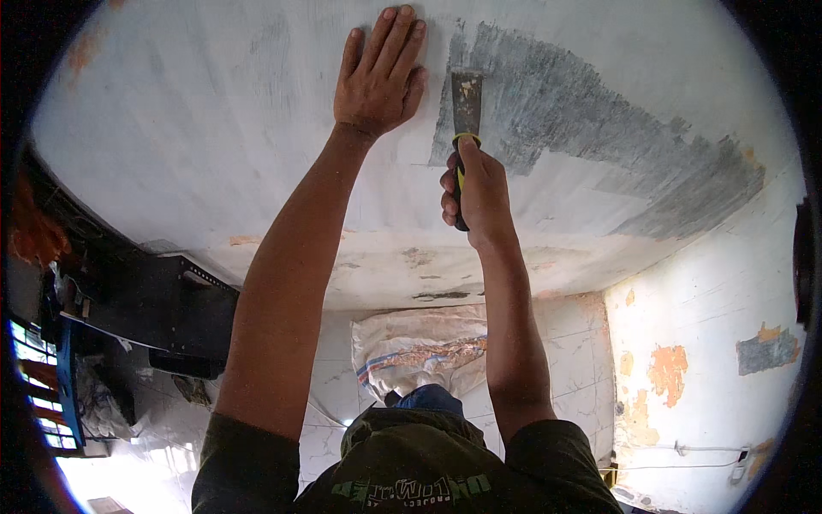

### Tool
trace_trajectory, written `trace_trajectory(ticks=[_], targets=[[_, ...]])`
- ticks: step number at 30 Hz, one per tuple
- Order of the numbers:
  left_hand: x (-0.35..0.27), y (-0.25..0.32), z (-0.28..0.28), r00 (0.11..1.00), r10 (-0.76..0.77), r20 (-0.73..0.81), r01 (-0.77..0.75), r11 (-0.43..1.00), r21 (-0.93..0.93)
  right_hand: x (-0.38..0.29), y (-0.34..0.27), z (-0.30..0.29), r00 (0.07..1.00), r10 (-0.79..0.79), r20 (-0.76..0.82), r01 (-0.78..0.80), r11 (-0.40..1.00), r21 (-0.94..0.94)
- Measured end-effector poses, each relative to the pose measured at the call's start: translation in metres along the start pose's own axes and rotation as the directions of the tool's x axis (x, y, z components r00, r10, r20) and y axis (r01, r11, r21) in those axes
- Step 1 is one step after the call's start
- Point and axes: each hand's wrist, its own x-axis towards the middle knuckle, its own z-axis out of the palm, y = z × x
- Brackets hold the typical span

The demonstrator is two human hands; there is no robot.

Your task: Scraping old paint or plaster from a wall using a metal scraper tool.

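A paint scraper (467,103) with a black and yellow handle is gripped in my right hand (481,189). Its metal blade points up the wall and carries pale residue. The blade lies over a grey scraped patch (546,96) that spreads to the right across the white painted wall (257,160). To the left of the scraper, my left hand (382,80) rests with its palm against the paint, fingers pointing up and holding nothing. Whether the blade's edge touches the wall cannot be told for sure.
Below, a woven plastic sack (417,353) lies on the tiled floor (571,347) by the wall's foot. Black furniture (192,308) stands at the left. A side wall (706,308) with peeling patches and a cable (681,466) meets this wall at the right.
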Motion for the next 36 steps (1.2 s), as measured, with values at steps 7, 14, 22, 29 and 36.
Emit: trace_trajectory(ticks=[7, 14, 22, 29, 36], targets=[[0.003, -0.009, -0.002, 0.995, 0.093, -0.022, -0.085, 0.965, 0.248, 0.017, -0.042, 0.015, 0.974, -0.209, 0.087, 0.213, 0.976, -0.035], [0.032, 0.035, -0.04, 0.861, -0.208, 0.465, 0.038, 0.937, 0.347, 0.007, -0.001, -0.01, 0.998, -0.056, 0.002, 0.056, 0.998, 0.001], [0.019, 0.025, -0.025, 0.974, -0.054, 0.218, 0.005, 0.976, 0.219, 0.009, -0.023, -0.007, 0.992, -0.126, 0.013, 0.126, 0.992, -0.022], [0.01, -0.008, -0.011, 0.996, 0.085, 0.006, -0.084, 0.962, 0.261, 0.006, -0.025, 0.007, 0.992, -0.122, -0.003, 0.122, 0.991, -0.05], [0.0, -0.004, -0.005, 1.0, 0.009, -0.018, -0.008, 1.0, 0.019, 0.005, 0.007, -0.001, 0.993, -0.119, -0.003, 0.119, 0.993, -0.027]])
